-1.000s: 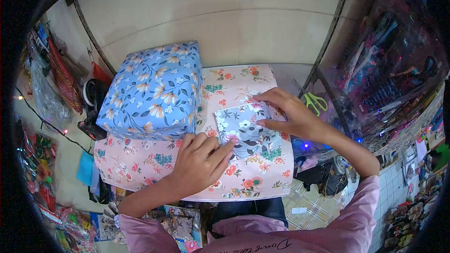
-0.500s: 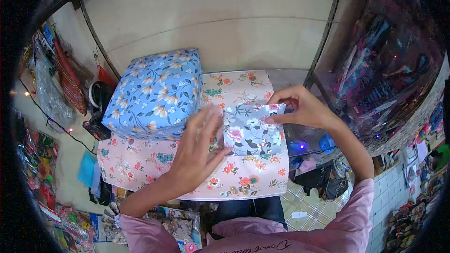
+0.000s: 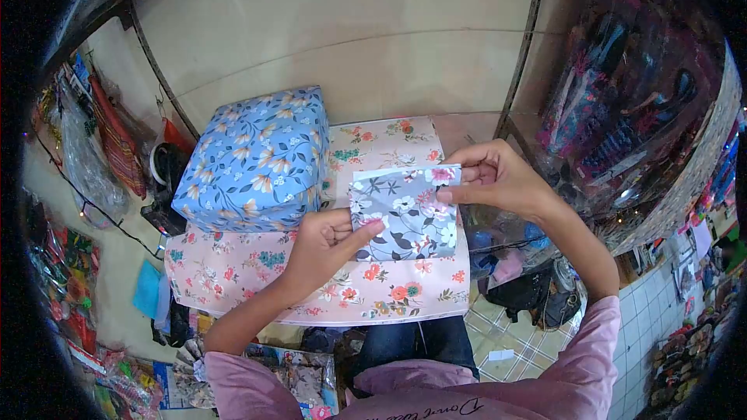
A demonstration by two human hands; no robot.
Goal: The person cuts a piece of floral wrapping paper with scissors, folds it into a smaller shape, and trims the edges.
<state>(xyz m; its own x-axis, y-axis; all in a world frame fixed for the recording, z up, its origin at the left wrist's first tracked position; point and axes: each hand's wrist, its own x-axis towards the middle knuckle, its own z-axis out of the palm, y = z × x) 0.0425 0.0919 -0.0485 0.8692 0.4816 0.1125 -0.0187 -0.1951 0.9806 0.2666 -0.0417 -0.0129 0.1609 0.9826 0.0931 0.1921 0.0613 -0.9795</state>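
Between my hands is a grey floral piece of folded paper (image 3: 406, 222), with pink and white flowers and dark leaves. My left hand (image 3: 331, 237) pinches its left edge, thumb in front and fingers curled behind. At the upper right corner my right hand (image 3: 490, 179) grips it the same way, thumb on the front. Below it lies a pink floral sheet (image 3: 233, 276) spread over the table. A box wrapped in blue floral paper (image 3: 253, 159) sits on the sheet, to the left of and beyond my left hand.
Behind the table stands a pale wall panel (image 3: 350, 39). Plastic-wrapped goods (image 3: 622, 101) rise at the right. Dark bags (image 3: 537, 295) lie on the tiled floor at the lower right. Hanging packets and a string of lights (image 3: 101, 214) are at the left.
My left hand, spread and blurred beside the paper before, now holds its left edge. The paper has shifted slightly left in view, and the whole view has moved a little.
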